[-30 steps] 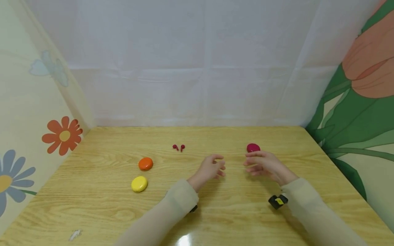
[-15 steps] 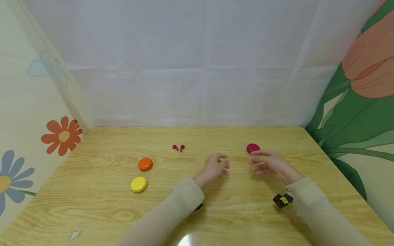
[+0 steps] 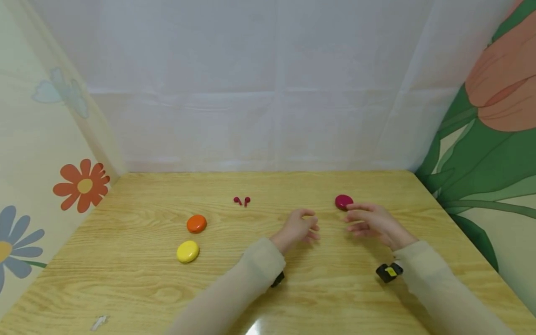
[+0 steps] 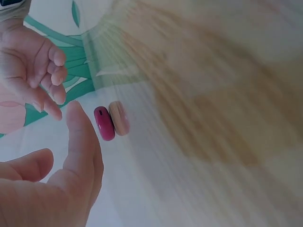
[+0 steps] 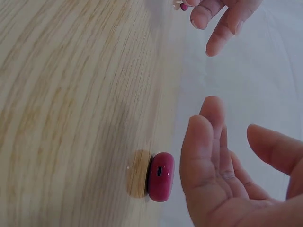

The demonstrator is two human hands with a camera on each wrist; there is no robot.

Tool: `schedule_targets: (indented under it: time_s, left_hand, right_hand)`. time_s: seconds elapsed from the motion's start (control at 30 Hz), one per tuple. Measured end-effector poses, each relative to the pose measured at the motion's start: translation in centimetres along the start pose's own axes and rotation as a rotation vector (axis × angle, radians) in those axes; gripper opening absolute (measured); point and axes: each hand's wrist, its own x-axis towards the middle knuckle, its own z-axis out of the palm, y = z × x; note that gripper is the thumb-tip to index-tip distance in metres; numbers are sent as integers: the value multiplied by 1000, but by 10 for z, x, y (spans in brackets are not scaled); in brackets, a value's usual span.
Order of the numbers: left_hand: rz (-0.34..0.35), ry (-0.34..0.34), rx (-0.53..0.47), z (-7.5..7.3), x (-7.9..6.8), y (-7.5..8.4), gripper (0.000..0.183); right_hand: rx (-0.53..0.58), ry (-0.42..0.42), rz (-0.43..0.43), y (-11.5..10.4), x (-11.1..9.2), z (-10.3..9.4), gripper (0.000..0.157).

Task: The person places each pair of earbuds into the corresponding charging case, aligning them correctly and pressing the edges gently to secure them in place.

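Both shifted slightly rightward, the left hand and right hand hover with loosely bent, parted fingers, the right just beside a glossy, rounded magenta case. Farther out, we see stemmed earbuds, a shiny orange disc and yellow disc on the wood-grained tabletop.

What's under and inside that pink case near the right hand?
The pink case rests on the wood-grain table; the patch directly beneath is covered. The case looks shut, so its inside can't be seen.
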Motion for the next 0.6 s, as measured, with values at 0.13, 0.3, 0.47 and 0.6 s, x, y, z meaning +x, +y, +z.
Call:
schedule_targets:
  time_s: [0.13,0.3,0.47,0.6]
  left_hand:
    - [-18,-13,-20,5,2,-1,36]
    - [-28,-20,-18,8,4,1,39]
    - [-31,-25,-33,11,9,2,38]
    - [-37,-15,-44,13,11,3,39]
  right_hand:
    - [-1,0,0,1,1,-3,60]
    - [27,2,1,1,3,-5,60]
    - [21,3,-3,-1,3,-6,60]
    - [-6,16,6,-1,4,-8,63]
